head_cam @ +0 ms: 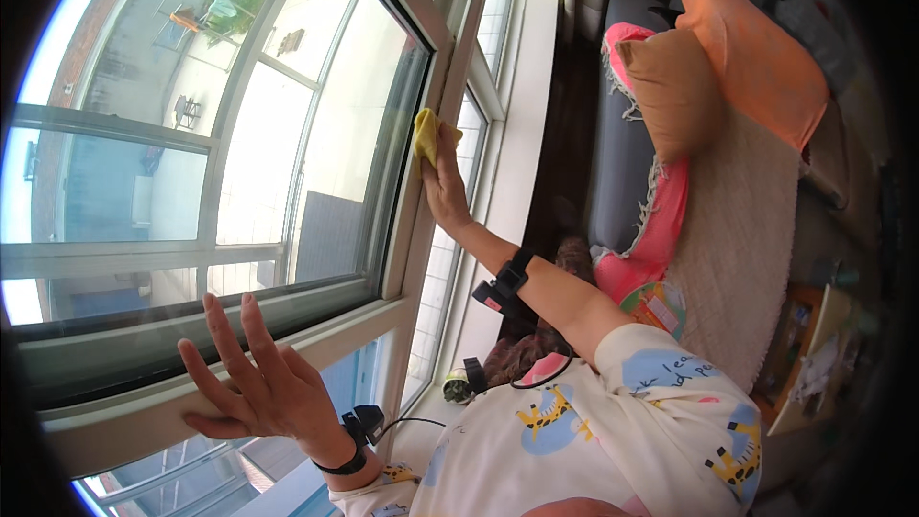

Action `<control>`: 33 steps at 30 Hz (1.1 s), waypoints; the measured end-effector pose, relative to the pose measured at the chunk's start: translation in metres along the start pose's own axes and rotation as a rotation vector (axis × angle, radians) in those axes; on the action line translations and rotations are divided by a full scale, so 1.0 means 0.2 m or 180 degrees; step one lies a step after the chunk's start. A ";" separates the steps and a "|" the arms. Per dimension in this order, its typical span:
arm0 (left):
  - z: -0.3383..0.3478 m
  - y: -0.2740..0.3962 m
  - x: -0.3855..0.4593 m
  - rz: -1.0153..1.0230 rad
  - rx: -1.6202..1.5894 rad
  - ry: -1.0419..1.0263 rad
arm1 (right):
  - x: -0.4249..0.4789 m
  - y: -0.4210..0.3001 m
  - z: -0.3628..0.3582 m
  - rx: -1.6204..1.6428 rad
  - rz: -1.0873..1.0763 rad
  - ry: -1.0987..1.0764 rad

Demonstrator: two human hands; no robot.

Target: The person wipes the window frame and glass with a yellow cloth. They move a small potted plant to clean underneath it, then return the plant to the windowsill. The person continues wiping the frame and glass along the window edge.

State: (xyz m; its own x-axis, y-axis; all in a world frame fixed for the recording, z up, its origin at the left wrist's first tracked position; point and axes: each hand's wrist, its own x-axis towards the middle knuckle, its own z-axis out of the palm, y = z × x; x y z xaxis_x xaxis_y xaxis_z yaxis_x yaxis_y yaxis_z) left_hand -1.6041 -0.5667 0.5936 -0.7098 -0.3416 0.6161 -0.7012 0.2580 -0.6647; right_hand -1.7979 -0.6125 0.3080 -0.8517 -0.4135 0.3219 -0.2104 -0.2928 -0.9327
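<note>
My right hand (446,190) is closed on a folded yellow cloth (426,138), which lies against the light frame (413,230) of a large window sash near the glass edge. Below and to the left, my left hand (255,388) has its fingers spread and holds nothing. It is over the sash's lower frame, fingertips over the edge of the glass pane (337,122); whether it touches the frame or glass cannot be told. Both wrists wear black straps with small devices, and cables show near them.
Right of the window runs a white sill (520,151), with a small potted plant (456,386) near my body. Beyond are a grey sofa (621,179) with a pink fringed cover (664,222), a tan cushion (671,97) and an orange cushion (754,50). A cluttered wooden table (804,366) stands far right.
</note>
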 end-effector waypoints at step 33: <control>0.33 1.34 0.64 -0.2373 -0.5630 -0.1576 | 2.01 0.41 -0.71 -0.2175 -0.1531 -0.1085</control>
State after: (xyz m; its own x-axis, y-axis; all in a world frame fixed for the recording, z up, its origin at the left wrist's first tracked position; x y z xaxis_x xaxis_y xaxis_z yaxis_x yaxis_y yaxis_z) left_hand -1.8782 -0.6005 0.4666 -0.4367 -0.8840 0.1666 -0.2938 0.3153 0.9024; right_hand -2.2258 -0.6793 0.3380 -0.4323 -0.6437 0.6315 -0.8391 0.0309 -0.5430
